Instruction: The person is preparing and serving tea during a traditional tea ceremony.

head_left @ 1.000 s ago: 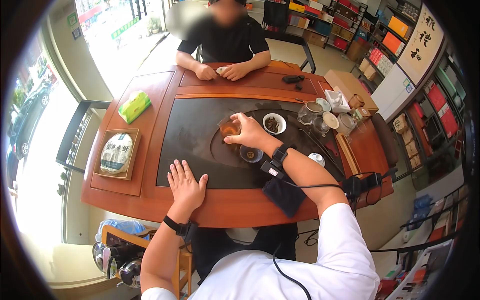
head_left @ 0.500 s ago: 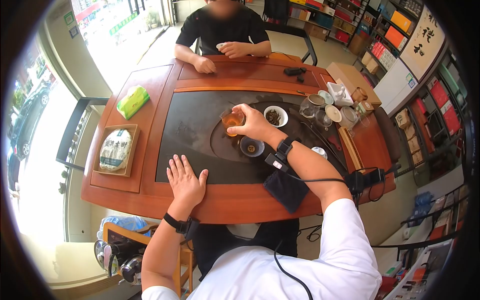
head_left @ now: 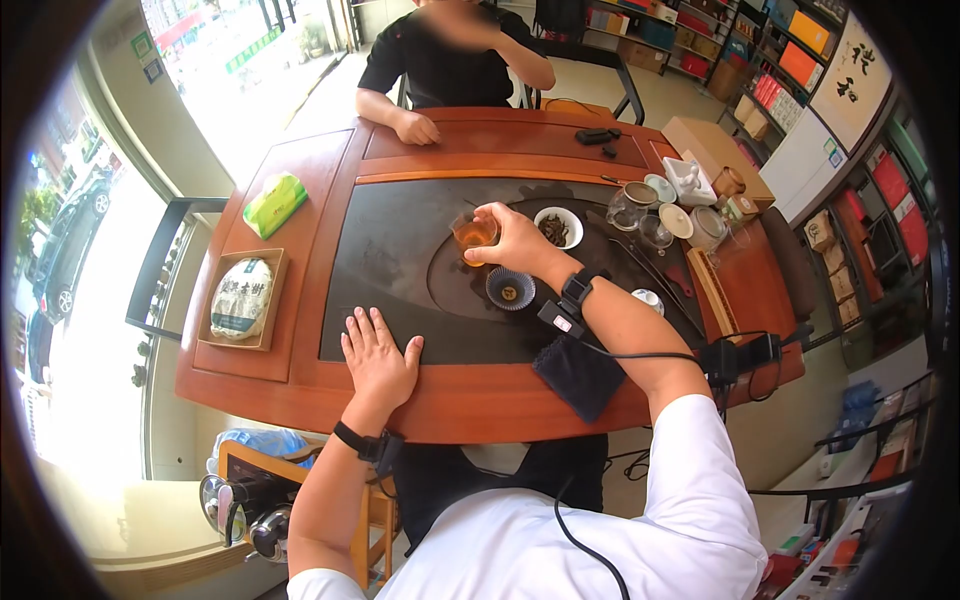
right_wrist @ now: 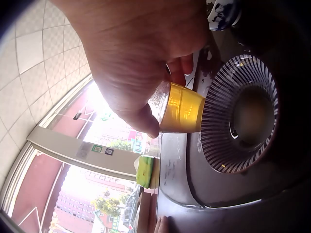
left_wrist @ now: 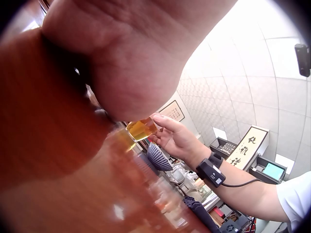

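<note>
My right hand (head_left: pixel 518 245) grips a small glass pitcher (head_left: pixel 472 236) of amber tea by its rim, thumb on one side and fingers on the other. In the right wrist view the pitcher stands upright close beside a dark ribbed cup (right_wrist: pixel 214 121). That cup sits on the black tea tray (head_left: pixel 390 270), just nearer to me than the pitcher. Beyond my right wrist is a white bowl (head_left: pixel 574 236) with wet tea leaves. My left hand (head_left: pixel 381 362) lies flat, fingers spread over the tray's near edge and palm on the wooden border.
A boxed tea cake (head_left: pixel 242 297) and a green tissue pack (head_left: pixel 275 205) lie on the left. Glass jars (head_left: pixel 627 207) and a wooden stick holder (head_left: pixel 713 290) stand right. A dark cloth (head_left: pixel 580 375) is near my right forearm. Across the table sits a person (head_left: pixel 440 65).
The person opposite has raised one hand, which held a small white cup, to the face. My right hand keeps holding the pitcher in nearly the same place; my left hand stays flat.
</note>
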`<state>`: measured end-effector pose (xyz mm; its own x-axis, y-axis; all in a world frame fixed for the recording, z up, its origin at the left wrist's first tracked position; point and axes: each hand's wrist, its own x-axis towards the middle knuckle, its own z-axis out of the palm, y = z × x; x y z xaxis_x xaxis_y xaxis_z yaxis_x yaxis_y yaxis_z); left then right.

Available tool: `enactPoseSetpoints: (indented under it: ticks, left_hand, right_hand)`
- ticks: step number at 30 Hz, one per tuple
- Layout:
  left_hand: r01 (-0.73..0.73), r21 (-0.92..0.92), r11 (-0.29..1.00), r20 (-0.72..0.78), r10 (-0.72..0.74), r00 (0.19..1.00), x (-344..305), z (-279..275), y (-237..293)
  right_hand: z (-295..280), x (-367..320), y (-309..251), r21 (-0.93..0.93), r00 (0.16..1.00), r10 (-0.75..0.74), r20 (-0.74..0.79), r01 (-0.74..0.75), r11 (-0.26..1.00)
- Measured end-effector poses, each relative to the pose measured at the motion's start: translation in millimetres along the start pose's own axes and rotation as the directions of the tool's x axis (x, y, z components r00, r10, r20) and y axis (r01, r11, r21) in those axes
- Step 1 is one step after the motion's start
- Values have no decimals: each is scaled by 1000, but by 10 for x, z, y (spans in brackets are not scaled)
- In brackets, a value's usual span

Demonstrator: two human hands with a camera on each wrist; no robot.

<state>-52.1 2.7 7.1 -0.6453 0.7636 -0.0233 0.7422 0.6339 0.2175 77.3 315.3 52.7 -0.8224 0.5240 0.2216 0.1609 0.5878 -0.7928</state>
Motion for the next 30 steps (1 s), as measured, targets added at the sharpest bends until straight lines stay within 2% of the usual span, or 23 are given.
enactPoseSetpoints:
  ticks: [10, 14, 20, 25, 26, 30]
  left_hand:
    - [-2, 8, 1000, -3, 2, 1000, -2, 24, -16]
    - [9, 9, 1000, 21, -9, 1000, 4, -9, 4]
    - [4, -50, 999, 32, -2, 999, 34, -26, -55]
    - [12, -150, 989, 89, 2, 996, 89, -414, -93]
    - [-12, -157, 988, 56, 21, 998, 102, -415, -154]
    - [-54, -166, 985, 145, 78, 986, -30, -529, -171]
  right_hand:
    - [-4, -24, 58, 80, 999, 2, 37, -5, 997]
    - [34, -32, 124, 42, 999, -37, 4, 37, 998]
    - [23, -40, 76, 22, 999, -19, 35, 18, 1000]
    - [17, -38, 36, 52, 999, -4, 35, 2, 999]
    - [24, -36, 49, 74, 999, -7, 34, 4, 997]
    - [-21, -54, 12, 105, 999, 9, 38, -13, 994]
